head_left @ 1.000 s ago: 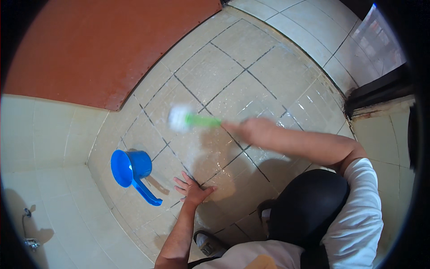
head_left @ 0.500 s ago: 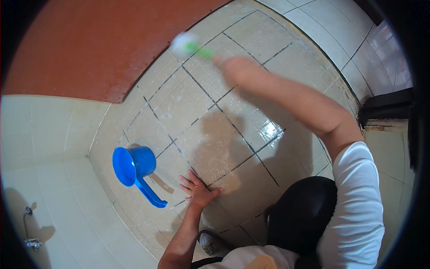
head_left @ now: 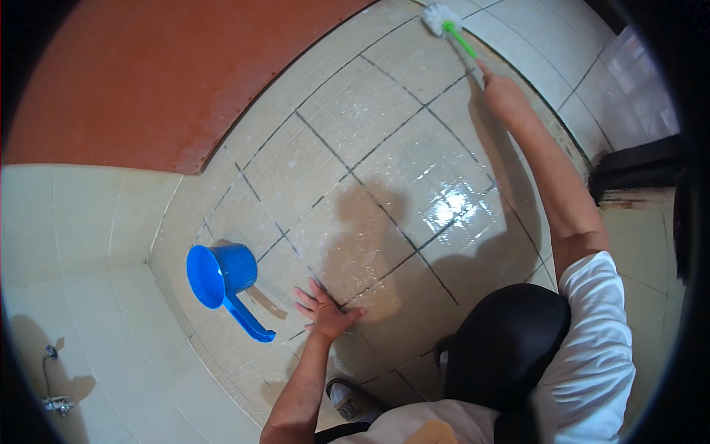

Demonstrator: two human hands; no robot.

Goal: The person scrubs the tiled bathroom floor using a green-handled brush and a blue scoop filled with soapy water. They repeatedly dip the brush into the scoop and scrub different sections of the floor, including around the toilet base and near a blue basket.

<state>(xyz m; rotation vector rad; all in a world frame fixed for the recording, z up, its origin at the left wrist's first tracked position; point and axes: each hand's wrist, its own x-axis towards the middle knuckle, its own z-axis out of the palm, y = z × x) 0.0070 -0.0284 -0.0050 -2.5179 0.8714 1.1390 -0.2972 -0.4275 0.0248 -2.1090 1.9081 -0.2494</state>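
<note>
My right hand (head_left: 503, 92) is wrapped round the green handle of a toilet brush (head_left: 442, 21), arm stretched far out. The brush's round white bristle head is at the far right corner of the floor, near the wall's base. Flat on the wet beige tiles (head_left: 384, 148), my left hand (head_left: 329, 314) rests with its fingers spread. To the left of that hand, a blue dipper (head_left: 235, 268) lies tipped on its side, its long handle pointing toward me.
A reddish-brown panel (head_left: 163, 74) borders the floor at the far left. Pale tiled walls stand on the left and far right. A metal tap (head_left: 58, 404) is on the left wall. A dark ledge (head_left: 640, 176) juts in at the right. My bent knee (head_left: 510, 340) is close by.
The toilet brush in my right hand has swept from beside the brown panel to the right and farther away. My left hand and the dipper have stayed put.
</note>
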